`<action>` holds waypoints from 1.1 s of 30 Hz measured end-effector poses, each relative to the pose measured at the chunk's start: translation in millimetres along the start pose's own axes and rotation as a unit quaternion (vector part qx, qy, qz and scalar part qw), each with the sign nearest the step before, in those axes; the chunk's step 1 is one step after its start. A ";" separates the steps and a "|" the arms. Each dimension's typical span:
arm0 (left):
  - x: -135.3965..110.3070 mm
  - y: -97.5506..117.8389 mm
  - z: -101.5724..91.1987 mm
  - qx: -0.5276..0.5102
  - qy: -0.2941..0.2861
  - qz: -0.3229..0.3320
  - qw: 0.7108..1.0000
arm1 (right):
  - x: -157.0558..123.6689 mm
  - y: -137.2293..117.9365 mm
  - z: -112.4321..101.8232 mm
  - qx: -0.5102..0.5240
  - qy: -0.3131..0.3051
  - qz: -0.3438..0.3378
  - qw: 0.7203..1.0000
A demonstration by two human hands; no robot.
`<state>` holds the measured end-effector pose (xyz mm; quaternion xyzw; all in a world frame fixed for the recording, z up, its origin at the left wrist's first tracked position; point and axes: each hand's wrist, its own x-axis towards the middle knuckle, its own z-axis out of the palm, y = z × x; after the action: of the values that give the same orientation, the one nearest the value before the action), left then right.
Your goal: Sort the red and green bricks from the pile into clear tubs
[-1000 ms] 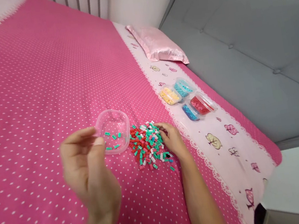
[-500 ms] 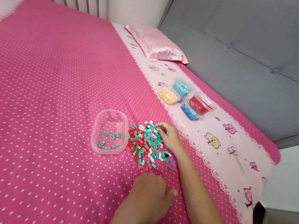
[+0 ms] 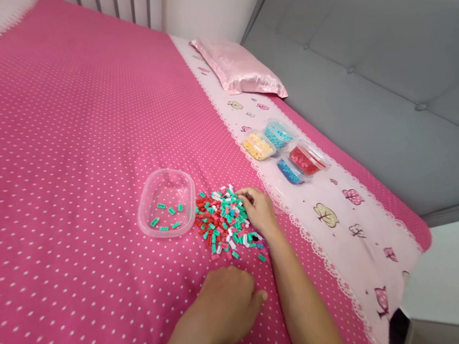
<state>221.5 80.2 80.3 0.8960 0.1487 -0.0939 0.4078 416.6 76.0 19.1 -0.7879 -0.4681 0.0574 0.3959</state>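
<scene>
A heap of small plastic building bricks [image 3: 223,223], mostly green, red, white and pink, lies on the pink dotted bedspread. My right hand [image 3: 258,209] is at the heap's right edge, thumb and fingers drawn together at the bricks; whatever is between the fingertips is too small to make out. Nearer to me, my left hand [image 3: 230,303] rests back up on the bedspread, its fingers curled under and out of sight, thumb pointing right. Left of the heap stands a clear plastic container [image 3: 146,228] with several green bricks [image 3: 171,210] spread over its bottom.
Towards the headboard [image 3: 355,90] stand small clear tubs of yellow pieces [image 3: 258,147], turquoise pieces [image 3: 278,134], red pieces [image 3: 306,160] and blue pieces [image 3: 289,172]. A pink satin pillow [image 3: 240,67] lies beyond them on the bed [image 3: 55,135].
Very little differs. The view has shifted slightly; both hands keep their places, the right one still at the heap's edge.
</scene>
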 end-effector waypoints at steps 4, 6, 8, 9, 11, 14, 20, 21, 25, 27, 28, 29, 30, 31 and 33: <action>-0.2 1.0 -1.5 0.051 -0.024 0.003 0.998 | 1.2 5.5 0.2 0.054 0.033 0.035 0.997; -0.5 1.1 -1.6 0.052 -0.025 0.003 0.998 | 2.3 9.5 0.3 0.130 0.062 0.068 0.987; -0.8 1.2 -1.7 0.051 -0.025 0.003 0.998 | 3.3 11.5 -0.5 0.226 0.101 0.110 0.963; -0.9 1.2 -1.8 0.051 -0.027 0.002 0.998 | 3.8 11.3 -1.5 0.278 0.119 0.134 0.944; -1.2 1.3 -2.2 0.052 -0.030 0.000 0.998 | 4.3 8.7 -5.2 0.392 0.141 0.186 0.890; -1.3 1.6 -2.9 0.050 -0.028 0.001 0.998 | 5.1 2.0 -13.4 0.552 0.125 0.238 0.789; 0.2 1.9 -3.4 0.049 -0.029 0.001 0.998 | 8.9 -6.9 -26.4 0.695 0.059 0.284 0.658; 0.4 1.7 -3.2 0.050 -0.029 0.000 0.998 | 9.4 -7.9 -27.4 0.704 0.056 0.290 0.646; 0.7 0.8 -2.0 0.049 -0.027 0.000 0.998 | 8.7 -11.0 -30.1 0.708 0.071 0.297 0.636; 0.8 0.9 -1.9 0.048 -0.028 -0.001 0.998 | 6.9 -11.8 -31.3 0.713 0.077 0.286 0.636; 0.8 1.1 -2.0 0.048 -0.029 0.000 0.998 | 6.0 -11.9 -31.7 0.716 0.077 0.279 0.635; 0.7 1.4 -2.2 0.049 -0.030 0.000 0.998 | 5.2 -11.8 -32.1 0.720 0.076 0.272 0.634; 0.5 1.6 -2.3 0.050 -0.028 0.000 0.998 | 4.8 -11.5 -32.2 0.722 0.077 0.267 0.634; 0.3 1.7 -2.4 0.050 -0.026 0.001 0.998 | 4.6 -11.2 -32.1 0.722 0.081 0.264 0.635; -0.4 1.8 -2.4 0.050 -0.024 0.000 0.998 | 5.3 -10.5 -31.1 0.714 0.097 0.262 0.641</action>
<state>221.9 80.8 83.2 0.9129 0.1337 -0.1223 0.3659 426.6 65.0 48.8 -0.3510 -0.0141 0.3986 0.8472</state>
